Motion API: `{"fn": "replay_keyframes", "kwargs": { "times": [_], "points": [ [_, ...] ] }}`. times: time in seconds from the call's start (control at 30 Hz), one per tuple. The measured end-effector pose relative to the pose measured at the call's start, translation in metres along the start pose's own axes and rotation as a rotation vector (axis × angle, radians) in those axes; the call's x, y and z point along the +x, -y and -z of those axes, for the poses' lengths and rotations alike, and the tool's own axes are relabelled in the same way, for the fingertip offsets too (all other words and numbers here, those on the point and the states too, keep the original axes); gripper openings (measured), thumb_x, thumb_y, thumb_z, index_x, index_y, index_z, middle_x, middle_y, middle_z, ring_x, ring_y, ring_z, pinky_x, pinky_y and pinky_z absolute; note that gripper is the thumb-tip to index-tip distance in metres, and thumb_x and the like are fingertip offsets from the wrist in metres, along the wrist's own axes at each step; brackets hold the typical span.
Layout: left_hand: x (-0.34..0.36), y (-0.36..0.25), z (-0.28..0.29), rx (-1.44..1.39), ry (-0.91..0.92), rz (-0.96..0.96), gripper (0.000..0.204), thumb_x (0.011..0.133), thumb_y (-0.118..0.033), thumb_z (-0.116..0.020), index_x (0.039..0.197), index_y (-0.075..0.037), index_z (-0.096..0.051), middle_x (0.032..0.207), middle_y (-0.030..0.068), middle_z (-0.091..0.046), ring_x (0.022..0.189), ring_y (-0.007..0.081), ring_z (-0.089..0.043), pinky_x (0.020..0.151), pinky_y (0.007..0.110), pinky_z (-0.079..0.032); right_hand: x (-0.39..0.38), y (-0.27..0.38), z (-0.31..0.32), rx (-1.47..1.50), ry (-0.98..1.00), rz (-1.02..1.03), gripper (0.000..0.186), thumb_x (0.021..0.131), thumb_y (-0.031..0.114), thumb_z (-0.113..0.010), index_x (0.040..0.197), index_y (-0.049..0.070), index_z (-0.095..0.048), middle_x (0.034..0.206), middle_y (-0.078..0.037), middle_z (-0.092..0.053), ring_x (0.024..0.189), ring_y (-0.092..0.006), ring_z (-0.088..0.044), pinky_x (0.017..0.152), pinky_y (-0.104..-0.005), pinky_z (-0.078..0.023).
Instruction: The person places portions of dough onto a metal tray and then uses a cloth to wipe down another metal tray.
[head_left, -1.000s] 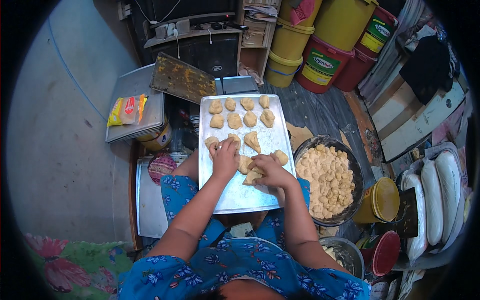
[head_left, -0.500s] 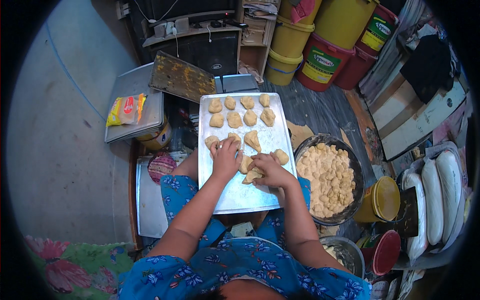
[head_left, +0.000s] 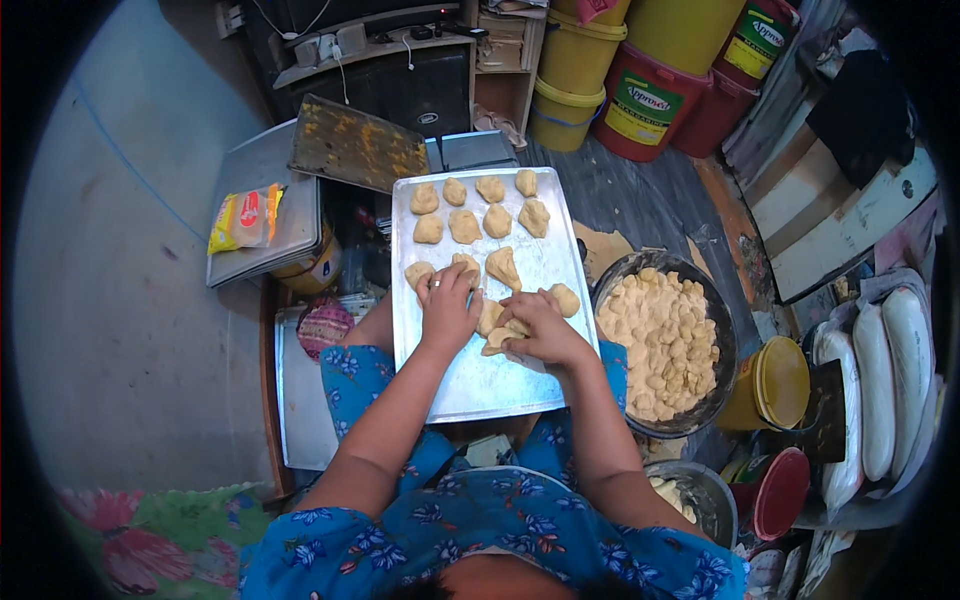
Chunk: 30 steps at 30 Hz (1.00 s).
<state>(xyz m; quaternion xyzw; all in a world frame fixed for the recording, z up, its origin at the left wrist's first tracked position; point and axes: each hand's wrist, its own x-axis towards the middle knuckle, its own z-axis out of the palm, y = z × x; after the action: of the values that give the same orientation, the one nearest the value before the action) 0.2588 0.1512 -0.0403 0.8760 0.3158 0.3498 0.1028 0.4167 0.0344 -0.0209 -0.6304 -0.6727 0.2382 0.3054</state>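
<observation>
Fingers of the left hand (head_left: pixel 450 312) are lying slightly apart, partly hiding a dough piece (head_left: pixel 466 262) nearer the tray's (head_left: pixel 480 388) left edge. Those of the right hand (head_left: pixel 547 328) are curling over nearer-edge dough (head_left: pixel 497 344), tips hidden, clamping unclear. Since earlier, the tray is appearing higher.

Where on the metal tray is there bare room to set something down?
The metal tray is bare between its near rim and the left hand and right hand, and between the pointed dough piece and its right rim. Crowded: the two far dough rows and around both hands.
</observation>
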Motion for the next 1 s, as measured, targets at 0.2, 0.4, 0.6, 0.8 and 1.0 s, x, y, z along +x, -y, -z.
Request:
{"fn": "replay_keyframes", "kwargs": {
  "times": [0.2,0.4,0.6,0.8,1.0],
  "points": [
    [0.000,0.000,0.000,0.007,-0.010,-0.009,0.030,0.080,-0.018,-0.062,0.107,-0.005,-0.061,0.116,0.0118,-0.056,0.111,0.0266,-0.050,0.102,0.044,-0.025,0.001,0.001,0.002,-0.008,0.013,0.006,0.036,0.065,0.024,-0.075,0.097,0.015,-0.062,0.120,-0.008,-0.055,0.121,-0.0266,-0.043,0.108,-0.0477,-0.015],
    [0.000,0.000,-0.001,0.001,0.003,0.004,0.031,0.079,-0.018,-0.063,0.107,-0.006,-0.061,0.117,0.0122,-0.057,0.112,0.0266,-0.049,0.102,0.044,-0.025,0.001,0.001,0.000,0.000,0.020,-0.028,0.036,0.065,0.024,-0.075,0.097,0.015,-0.062,0.118,-0.008,-0.055,0.121,-0.0266,-0.043,0.109,-0.0492,-0.013],
    [-0.001,0.003,-0.003,0.004,-0.004,-0.008,0.030,0.080,-0.018,-0.063,0.107,-0.005,-0.061,0.117,0.0121,-0.056,0.111,0.0267,-0.049,0.101,0.043,-0.025,0.002,-0.002,-0.003,-0.039,0.003,0.001,0.036,0.065,0.024,-0.076,0.096,0.015,-0.062,0.118,-0.007,-0.055,0.120,-0.0264,-0.044,0.109,-0.0489,-0.014],
    [-0.002,0.003,-0.004,-0.016,-0.020,-0.009,0.029,0.080,-0.017,-0.062,0.107,-0.005,-0.061,0.117,0.0119,-0.056,0.111,0.0266,-0.049,0.101,0.043,-0.025,0.001,-0.008,-0.010,-0.074,-0.062,0.043,0.035,0.064,0.025,-0.075,0.095,0.015,-0.062,0.111,-0.008,-0.055,0.114,-0.0289,-0.045,0.105,-0.0469,-0.020],
    [-0.002,0.003,-0.003,-0.032,-0.014,0.001,0.029,0.080,-0.017,-0.062,0.106,-0.005,-0.061,0.117,0.0114,-0.057,0.111,0.0256,-0.051,0.101,0.043,-0.025,0.002,-0.009,-0.010,-0.042,-0.008,-0.010,0.036,0.064,0.024,-0.076,0.096,0.015,-0.062,0.118,-0.006,-0.055,0.121,-0.0267,-0.043,0.109,-0.0506,-0.014]
  ]
}}
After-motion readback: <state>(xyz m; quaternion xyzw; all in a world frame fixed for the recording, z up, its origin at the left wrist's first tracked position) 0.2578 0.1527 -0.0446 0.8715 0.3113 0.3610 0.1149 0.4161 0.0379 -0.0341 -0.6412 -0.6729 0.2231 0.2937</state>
